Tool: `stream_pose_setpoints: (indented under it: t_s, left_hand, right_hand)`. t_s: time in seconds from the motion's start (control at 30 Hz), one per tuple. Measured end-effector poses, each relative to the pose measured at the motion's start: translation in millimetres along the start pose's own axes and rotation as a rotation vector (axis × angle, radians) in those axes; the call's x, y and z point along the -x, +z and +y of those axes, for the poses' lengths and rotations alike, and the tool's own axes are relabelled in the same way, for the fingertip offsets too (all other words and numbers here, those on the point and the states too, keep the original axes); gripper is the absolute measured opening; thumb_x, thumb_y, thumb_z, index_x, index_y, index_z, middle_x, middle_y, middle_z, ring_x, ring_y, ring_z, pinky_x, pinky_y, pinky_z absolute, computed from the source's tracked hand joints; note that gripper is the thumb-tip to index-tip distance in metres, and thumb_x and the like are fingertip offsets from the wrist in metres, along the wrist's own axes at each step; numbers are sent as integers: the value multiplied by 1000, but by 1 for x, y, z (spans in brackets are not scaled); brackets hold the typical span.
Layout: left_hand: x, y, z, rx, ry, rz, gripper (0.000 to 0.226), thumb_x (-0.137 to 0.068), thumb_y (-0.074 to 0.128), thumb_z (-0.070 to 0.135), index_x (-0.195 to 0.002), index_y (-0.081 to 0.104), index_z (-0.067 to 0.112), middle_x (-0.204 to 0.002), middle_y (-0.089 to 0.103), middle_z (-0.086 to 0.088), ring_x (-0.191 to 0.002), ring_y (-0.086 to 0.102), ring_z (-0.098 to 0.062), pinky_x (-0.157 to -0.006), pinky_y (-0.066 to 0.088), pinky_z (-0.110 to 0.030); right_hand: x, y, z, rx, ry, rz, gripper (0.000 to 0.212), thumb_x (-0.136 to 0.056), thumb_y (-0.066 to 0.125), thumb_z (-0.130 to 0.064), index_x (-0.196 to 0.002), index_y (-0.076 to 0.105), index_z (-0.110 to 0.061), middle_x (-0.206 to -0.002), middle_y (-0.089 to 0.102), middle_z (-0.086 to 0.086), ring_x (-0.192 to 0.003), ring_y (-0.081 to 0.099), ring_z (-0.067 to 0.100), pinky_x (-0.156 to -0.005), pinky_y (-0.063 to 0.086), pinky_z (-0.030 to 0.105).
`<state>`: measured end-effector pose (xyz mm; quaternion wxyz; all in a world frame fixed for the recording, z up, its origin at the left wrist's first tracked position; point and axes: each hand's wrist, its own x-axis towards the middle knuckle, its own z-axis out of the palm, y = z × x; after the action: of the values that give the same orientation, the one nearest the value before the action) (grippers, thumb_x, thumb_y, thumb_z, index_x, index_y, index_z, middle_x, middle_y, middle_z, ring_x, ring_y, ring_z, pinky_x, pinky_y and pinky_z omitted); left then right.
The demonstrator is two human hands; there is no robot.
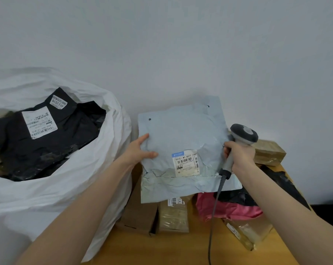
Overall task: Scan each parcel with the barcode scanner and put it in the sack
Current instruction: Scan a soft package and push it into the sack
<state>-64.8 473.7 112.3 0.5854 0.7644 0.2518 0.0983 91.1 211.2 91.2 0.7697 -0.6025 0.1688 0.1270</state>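
- The white sack (52,188) stands off the left edge of the bench (162,249), with black parcels (47,150) inside.
- The left hand (140,150) has its grip pinching the left edge of the grey mailer (181,134), which is held label up over the brown boxes (173,217) on the bench.
- The right hand (240,155) has its grip wrapped round the handle of the barcode scanner (244,132), at the mailer's right edge.

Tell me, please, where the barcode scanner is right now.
In the head view, the barcode scanner is right of centre, gripped in the right hand at the right edge of the pale grey mailer.
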Motion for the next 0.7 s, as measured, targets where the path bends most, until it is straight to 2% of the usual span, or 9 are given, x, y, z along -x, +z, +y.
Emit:
stream_pose_setpoints:
  t_s: [0.1,0.17,0.23,0.27,0.33,0.4,0.5,0.6,0.7]
  left_hand:
    - [1,-4,4,-260,51,124,61,-74,82,10,-130,59,7,-125,59,-6,-113,57,-16,-99,46,-31]
    - [1,-4,4,-233,89,206,33,-75,82,16,-106,72,12,-101,70,-4,-95,65,-17,-89,52,-34]
    - [1,-4,5,-184,143,232,9,-75,81,16,-79,75,22,-83,69,6,-81,64,-8,-79,51,-32]
    - [1,-4,6,-180,160,240,9,-76,80,17,-78,74,23,-88,66,9,-84,61,-5,-80,48,-30]
    - [0,-6,9,-122,132,270,24,-78,79,17,-100,71,11,-109,58,6,-102,55,-9,-89,46,-29]
    - [-1,-7,11,21,105,281,19,-81,76,15,-95,69,6,-96,68,1,-92,63,-16,-76,53,-24]
    - [3,-2,14,140,101,284,8,-84,73,12,-79,67,10,-65,71,5,-59,68,-6,-47,50,-18]
    - [6,8,17,164,100,213,8,-86,70,14,-81,66,10,-63,71,6,-57,67,-5,-47,50,-18]
    - [8,23,23,219,95,102,6,-88,68,15,-86,67,9,-71,73,3,-65,69,-9,-56,54,-21]
  right_hand:
    - [-2,-4,-3,29,-48,12,20,-72,66,6,-65,54,-8,-64,58,11,-62,55,20,-72,51,36]
    - [0,-5,-4,19,-57,0,20,-74,65,8,-67,54,-8,-63,58,10,-57,54,18,-68,51,32]
    - [1,-6,-5,2,-55,-15,19,-75,64,9,-70,55,-8,-62,58,9,-53,54,16,-61,50,28]
    - [2,-7,-6,-3,-50,-23,19,-75,64,8,-70,55,-8,-61,58,9,-52,54,16,-60,49,28]
    - [2,-9,-8,23,-50,-49,20,-73,65,6,-66,54,-8,-60,57,10,-54,53,20,-61,49,32]
    - [4,-12,-9,109,-84,-53,20,-74,69,0,-65,54,-10,-62,57,9,-60,53,22,-66,48,36]
    - [16,-14,-11,249,-212,-86,19,-77,73,-9,-68,57,-14,-63,59,3,-58,54,16,-63,47,31]
    - [41,-4,-11,359,-331,-294,17,-74,75,-6,-64,62,-12,-56,61,1,-50,53,11,-56,46,27]
    - [58,13,-2,463,-281,-502,12,-72,78,-3,-74,66,-6,-66,69,8,-57,60,16,-63,53,32]
